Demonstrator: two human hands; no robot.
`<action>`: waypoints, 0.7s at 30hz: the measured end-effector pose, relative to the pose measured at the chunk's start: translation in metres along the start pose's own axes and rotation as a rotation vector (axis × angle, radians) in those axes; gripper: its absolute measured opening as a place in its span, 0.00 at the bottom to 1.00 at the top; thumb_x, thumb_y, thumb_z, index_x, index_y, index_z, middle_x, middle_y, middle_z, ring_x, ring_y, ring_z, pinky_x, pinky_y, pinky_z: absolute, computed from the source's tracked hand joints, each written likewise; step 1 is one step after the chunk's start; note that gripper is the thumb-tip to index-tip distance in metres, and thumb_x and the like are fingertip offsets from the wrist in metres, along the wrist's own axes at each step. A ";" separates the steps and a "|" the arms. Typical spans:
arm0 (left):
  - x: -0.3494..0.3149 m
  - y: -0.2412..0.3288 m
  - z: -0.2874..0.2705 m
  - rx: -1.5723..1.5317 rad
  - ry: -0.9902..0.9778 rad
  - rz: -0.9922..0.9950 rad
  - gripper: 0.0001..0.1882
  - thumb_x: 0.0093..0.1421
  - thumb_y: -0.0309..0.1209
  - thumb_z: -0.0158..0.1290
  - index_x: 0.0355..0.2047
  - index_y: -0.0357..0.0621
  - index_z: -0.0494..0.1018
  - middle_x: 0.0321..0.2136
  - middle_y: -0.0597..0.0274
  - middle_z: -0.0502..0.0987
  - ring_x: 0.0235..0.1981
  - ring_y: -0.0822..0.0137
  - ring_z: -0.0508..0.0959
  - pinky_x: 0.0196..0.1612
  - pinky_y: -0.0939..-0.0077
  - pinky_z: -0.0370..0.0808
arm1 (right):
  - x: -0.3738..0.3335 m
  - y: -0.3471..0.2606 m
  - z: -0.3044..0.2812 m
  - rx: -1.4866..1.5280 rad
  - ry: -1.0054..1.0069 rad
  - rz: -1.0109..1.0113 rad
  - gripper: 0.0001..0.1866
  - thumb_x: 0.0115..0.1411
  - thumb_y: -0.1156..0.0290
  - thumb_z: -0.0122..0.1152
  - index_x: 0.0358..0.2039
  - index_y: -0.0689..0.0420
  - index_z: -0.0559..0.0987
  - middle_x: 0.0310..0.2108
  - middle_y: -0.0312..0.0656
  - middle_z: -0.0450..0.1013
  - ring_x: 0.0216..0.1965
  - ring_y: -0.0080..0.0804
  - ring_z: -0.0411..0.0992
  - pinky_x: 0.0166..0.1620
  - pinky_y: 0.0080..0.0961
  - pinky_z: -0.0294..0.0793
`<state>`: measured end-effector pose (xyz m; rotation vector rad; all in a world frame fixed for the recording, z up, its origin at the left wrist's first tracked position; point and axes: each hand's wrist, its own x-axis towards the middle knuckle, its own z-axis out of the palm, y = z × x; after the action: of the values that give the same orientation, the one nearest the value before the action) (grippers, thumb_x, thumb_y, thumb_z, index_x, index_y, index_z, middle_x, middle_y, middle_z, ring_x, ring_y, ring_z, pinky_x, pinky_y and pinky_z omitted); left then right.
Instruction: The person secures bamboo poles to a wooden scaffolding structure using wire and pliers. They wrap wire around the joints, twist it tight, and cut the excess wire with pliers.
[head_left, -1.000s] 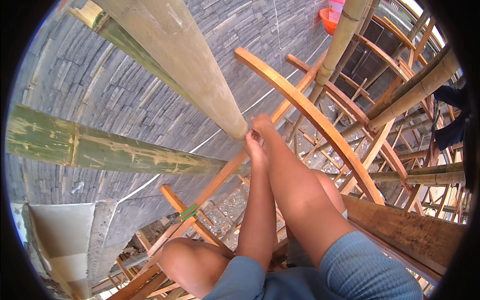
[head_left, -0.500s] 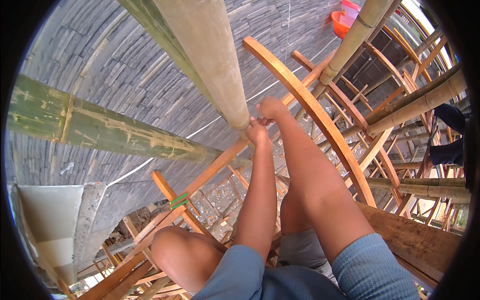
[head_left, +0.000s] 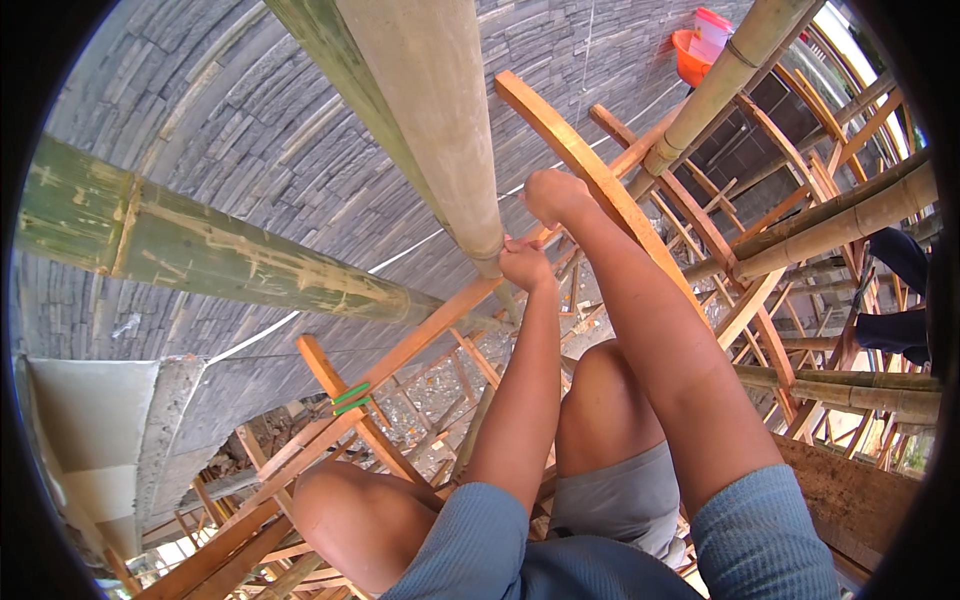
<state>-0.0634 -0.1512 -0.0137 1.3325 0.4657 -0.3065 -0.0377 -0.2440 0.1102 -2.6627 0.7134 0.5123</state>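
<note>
My left hand (head_left: 525, 262) is closed just beside the lower part of a thick pale bamboo pole (head_left: 425, 110). Slightly farther and to the right, my right hand (head_left: 553, 196) is curled into a fist, apart from the left. Whatever either hand grips is hidden or too thin to make out. A long wooden batten (head_left: 440, 322) runs behind the left hand, past the foot of the pole. Close to the right hand rises an orange-brown wooden beam (head_left: 590, 165), slanting down behind my right forearm.
A green bamboo pole (head_left: 240, 255) comes in from the left. Green ties (head_left: 351, 398) bind crossed battens. Beyond stands a grey stone-clad wall (head_left: 270, 130). Bamboo and timber scaffolding (head_left: 770, 330) fills the right over a drop, with an orange bucket (head_left: 690, 62) high up. Dark-clothed legs (head_left: 893, 335) show at far right.
The hands were together beside the pole; now they are apart. My right hand has moved up and a little right, while my left has shifted slightly right.
</note>
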 end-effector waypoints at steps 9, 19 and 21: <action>0.019 0.007 -0.016 -0.303 -0.294 -0.213 0.18 0.75 0.40 0.35 0.49 0.38 0.66 0.48 0.52 0.75 0.44 0.62 0.79 0.40 0.63 0.78 | -0.016 -0.014 0.031 0.115 -0.162 -0.085 0.16 0.63 0.61 0.54 0.35 0.59 0.85 0.32 0.44 0.83 0.42 0.41 0.81 0.44 0.37 0.80; 0.007 0.015 -0.015 -0.288 -0.382 -0.294 0.14 0.75 0.42 0.39 0.47 0.47 0.69 0.41 0.65 0.79 0.41 0.64 0.81 0.39 0.68 0.79 | -0.014 -0.007 0.050 0.103 -0.145 -0.051 0.18 0.64 0.60 0.52 0.36 0.59 0.85 0.34 0.46 0.82 0.41 0.43 0.81 0.43 0.38 0.80; 0.020 0.011 -0.017 -0.284 -0.344 -0.267 0.14 0.74 0.41 0.40 0.46 0.45 0.69 0.42 0.62 0.79 0.42 0.64 0.81 0.40 0.68 0.80 | -0.016 -0.012 0.041 0.131 -0.177 -0.085 0.17 0.64 0.61 0.52 0.37 0.58 0.85 0.34 0.48 0.82 0.39 0.43 0.82 0.43 0.38 0.80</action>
<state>-0.0437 -0.1314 -0.0170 0.9171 0.3791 -0.6551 -0.0548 -0.2112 0.0841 -2.4772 0.5591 0.6459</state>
